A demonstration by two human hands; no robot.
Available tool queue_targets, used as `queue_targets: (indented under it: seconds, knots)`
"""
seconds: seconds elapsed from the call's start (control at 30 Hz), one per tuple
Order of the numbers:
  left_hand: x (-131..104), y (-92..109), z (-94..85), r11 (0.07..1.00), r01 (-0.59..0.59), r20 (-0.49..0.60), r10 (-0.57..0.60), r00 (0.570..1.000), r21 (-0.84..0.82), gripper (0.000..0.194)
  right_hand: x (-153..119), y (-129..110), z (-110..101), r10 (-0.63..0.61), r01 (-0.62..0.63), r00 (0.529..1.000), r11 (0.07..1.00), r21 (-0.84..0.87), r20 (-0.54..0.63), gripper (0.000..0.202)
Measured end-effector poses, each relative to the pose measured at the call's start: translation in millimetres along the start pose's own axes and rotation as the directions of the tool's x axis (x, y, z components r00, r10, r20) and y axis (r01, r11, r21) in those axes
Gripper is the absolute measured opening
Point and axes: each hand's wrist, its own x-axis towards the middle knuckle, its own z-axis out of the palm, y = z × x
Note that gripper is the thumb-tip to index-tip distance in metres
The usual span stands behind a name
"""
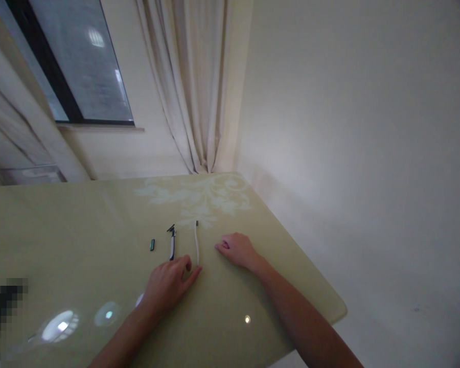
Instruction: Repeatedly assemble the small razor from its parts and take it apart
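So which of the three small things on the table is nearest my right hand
The toothbrush, long, thin and white, the rightmost of the three.

No text, label, brand, number or sign can be read on anything here.

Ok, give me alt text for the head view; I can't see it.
The left hand, thumb extended, is at the lower end of a white toothbrush on a pale green table. Left of it lie a razor and a small dark green piece; right of it, the right hand is curled.
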Motion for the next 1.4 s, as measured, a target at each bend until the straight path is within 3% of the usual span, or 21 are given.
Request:
queue_targets:
  seconds: [0.4,0.77,0.93,1.07,1.13,1.27,1.4]
  knots:
    - [9.1,22.6,1.6,0.993,0.05,0.02,-0.052,0.998,0.103,0.046,4.2,-3.6,2.2,0.027,-0.028,0.999,0.999,-0.021,-0.024,0.037]
    - [12.6,24.3,5.3,0.995,0.043,0.022,-0.045,0.999,0.092,0.051,5.0,-6.3,2.6,0.066,-0.066,0.997,0.998,-0.012,-0.032,0.037]
    - [10.7,15.1,-5.3,0.994,0.058,-0.002,-0.058,0.998,0.091,0.052,3.6,-4.5,3.2,0.072,-0.073,0.997,0.997,-0.002,-0.035,0.037]
    - [10.0,-6.0,-22.6,0.953,0.275,-0.134,-0.259,0.957,0.124,0.049,3.0,-3.4,2.6,0.062,-0.061,0.998,0.998,0.007,-0.03,0.037]
    - [11.1,-14.3,-26.6,0.928,0.344,-0.141,-0.325,0.935,0.143,0.048,3.6,-3.1,2.4,0.055,-0.054,0.998,0.998,0.006,-0.029,0.038]
    - [16.7,-17.1,-22.9,0.92,0.341,-0.085,-0.331,0.94,0.192,0.05,5.3,-3.1,4.2,0.057,-0.057,0.997,0.998,0.014,-0.045,0.038]
    - [22.3,-12.4,-18.8,0.927,0.31,-0.106,-0.293,0.95,0.213,0.046,6.7,-6.9,7.5,0.12,-0.105,0.987,0.985,0.137,-0.103,0.033]
